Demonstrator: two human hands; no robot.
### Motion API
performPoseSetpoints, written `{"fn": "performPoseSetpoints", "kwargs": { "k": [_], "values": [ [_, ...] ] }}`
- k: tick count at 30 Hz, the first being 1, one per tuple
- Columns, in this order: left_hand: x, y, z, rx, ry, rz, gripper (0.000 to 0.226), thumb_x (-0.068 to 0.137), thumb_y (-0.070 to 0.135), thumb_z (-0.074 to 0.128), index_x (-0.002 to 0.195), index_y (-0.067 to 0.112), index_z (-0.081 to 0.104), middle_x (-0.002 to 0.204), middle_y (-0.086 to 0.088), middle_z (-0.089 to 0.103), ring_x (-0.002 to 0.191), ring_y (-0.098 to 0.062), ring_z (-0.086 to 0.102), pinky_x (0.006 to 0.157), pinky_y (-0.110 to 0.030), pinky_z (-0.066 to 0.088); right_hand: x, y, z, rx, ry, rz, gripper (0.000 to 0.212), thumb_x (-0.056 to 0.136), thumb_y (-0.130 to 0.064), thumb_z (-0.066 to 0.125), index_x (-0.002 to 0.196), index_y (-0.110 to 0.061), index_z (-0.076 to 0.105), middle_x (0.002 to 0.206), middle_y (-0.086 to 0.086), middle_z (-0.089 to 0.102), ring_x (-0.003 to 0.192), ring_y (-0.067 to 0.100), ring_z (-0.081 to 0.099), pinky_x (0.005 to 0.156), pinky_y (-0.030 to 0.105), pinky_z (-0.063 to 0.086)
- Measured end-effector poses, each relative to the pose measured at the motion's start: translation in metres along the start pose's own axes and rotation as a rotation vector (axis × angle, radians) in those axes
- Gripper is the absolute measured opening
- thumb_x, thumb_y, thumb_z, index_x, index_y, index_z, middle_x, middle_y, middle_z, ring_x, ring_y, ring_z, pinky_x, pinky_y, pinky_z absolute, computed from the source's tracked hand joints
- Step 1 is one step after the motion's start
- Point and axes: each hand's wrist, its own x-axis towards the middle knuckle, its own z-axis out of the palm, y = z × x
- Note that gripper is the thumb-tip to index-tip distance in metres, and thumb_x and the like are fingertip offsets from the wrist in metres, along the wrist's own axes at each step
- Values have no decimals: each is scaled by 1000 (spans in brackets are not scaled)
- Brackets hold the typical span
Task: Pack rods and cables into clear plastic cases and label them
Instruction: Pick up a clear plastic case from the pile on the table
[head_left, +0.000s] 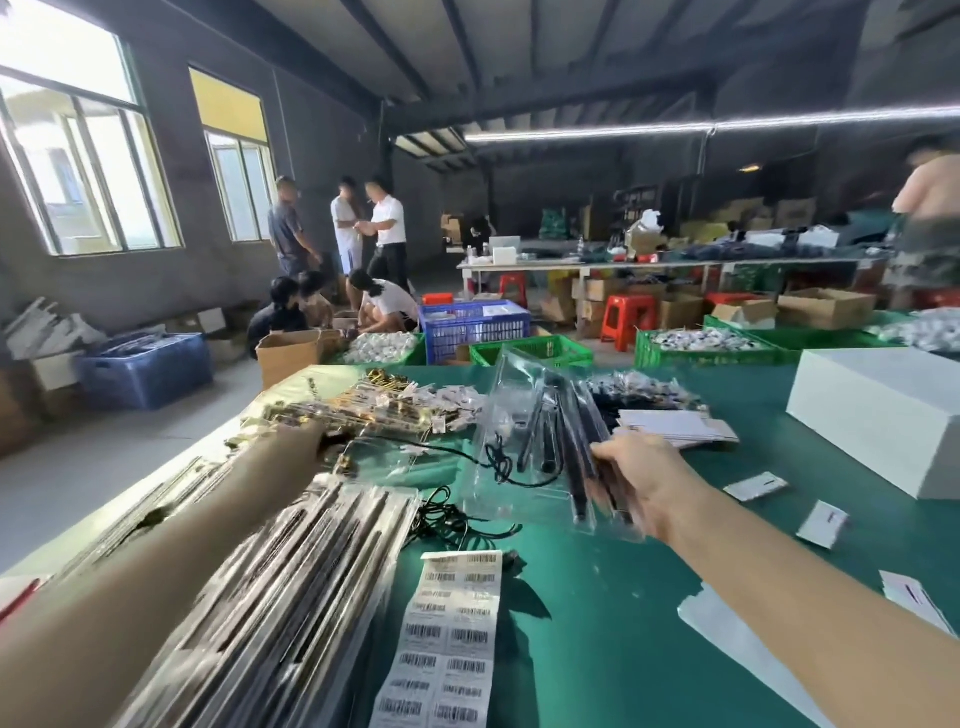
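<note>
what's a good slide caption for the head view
Right hand holds a clear case of black rods while left hand reaches the cable pile.

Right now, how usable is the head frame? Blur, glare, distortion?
Head view: motion blur smears the left forearm and the packed cases beneath it; the windows are blown out; wide-angle distortion bends the edges; the clear case in the right hand shows glare; barcode labels stay readable as barcodes only.

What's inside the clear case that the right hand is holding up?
The clear case holds several black rods and a coiled black cable. The right hand grips its near end, so the fingers cover the rod ends there.
</note>
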Motion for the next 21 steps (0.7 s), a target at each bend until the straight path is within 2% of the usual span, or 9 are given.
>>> {"fn": "performPoseSetpoints", "kwargs": {
  "k": [2, 5, 7, 8, 10, 12, 16, 19, 21],
  "values": [
    [7, -4, -22, -184, 334, -60, 11, 99, 12, 47, 91, 4, 49, 74, -15, 61, 58, -27, 55, 49, -36, 42, -1, 3, 1, -27, -46, 4, 17, 92, 10, 48, 79, -1, 52, 67, 17, 53, 46, 21, 53, 38, 24, 46],
    [23, 6, -78, -267, 701, 55, 7, 94, 2, 46, 99, 3, 51, 81, -18, 61, 68, -32, 58, 59, -44, 49, -4, 4, 11, -86, -114, 11, 9, 94, 7, 49, 88, 8, 56, 73, 19, 58, 48, 19, 57, 40, 24, 47],
    [34, 28, -118, -292, 828, 195, 18, 91, 2, 45, 105, 5, 55, 90, -14, 62, 77, -29, 58, 68, -42, 53, -5, 4, 18, -104, -132, -16, 14, 94, 4, 50, 101, 11, 59, 73, 17, 60, 43, 14, 58, 39, 19, 45],
    [38, 42, -132, -318, 833, 265, 20, 90, 2, 44, 105, 6, 56, 92, -10, 62, 79, -24, 57, 70, -35, 52, -6, 4, 19, -87, -132, -37, 16, 94, 3, 50, 103, 11, 60, 72, 16, 62, 42, 12, 59, 39, 18, 44],
    [40, 69, -142, -368, 693, 386, 22, 88, 0, 46, 104, 8, 59, 94, -3, 62, 81, -17, 56, 70, -17, 45, -9, 4, 13, -73, -133, -80, 16, 95, 1, 51, 104, 8, 63, 71, 13, 65, 45, 11, 61, 40, 19, 46],
    [37, 92, -128, -345, 461, 417, 21, 87, 0, 53, 101, 14, 60, 95, 3, 61, 84, -14, 57, 66, -12, 40, -16, 3, -3, -111, -152, -103, 15, 94, -1, 53, 104, 3, 63, 71, 11, 68, 50, 13, 63, 43, 20, 48],
    [22, 126, -63, -290, 125, 332, 16, 85, 2, 56, 89, 17, 51, 98, -5, 59, 81, -15, 53, 66, -18, 43, -41, 5, -62, -249, -163, -147, 23, 92, -1, 56, 86, -12, 75, 71, 9, 73, 53, 14, 66, 46, 20, 50],
    [0, 147, -13, -274, -19, 245, 17, 88, 7, 54, 104, 11, 48, 115, -12, 48, 95, -21, 49, 88, -36, 49, -69, 11, -113, -319, -227, -117, 27, 94, -6, 56, 97, -23, 77, 94, 14, 74, 76, 22, 71, 64, 29, 56],
    [-19, 166, 12, -264, -108, 302, 33, 88, 7, 53, 120, 11, 48, 128, -11, 41, 115, -26, 45, 103, -37, 41, -87, 11, -144, -288, -218, -53, 28, 94, -4, 55, 98, -21, 76, 93, 12, 75, 73, 20, 72, 58, 27, 56]
  ]
}}
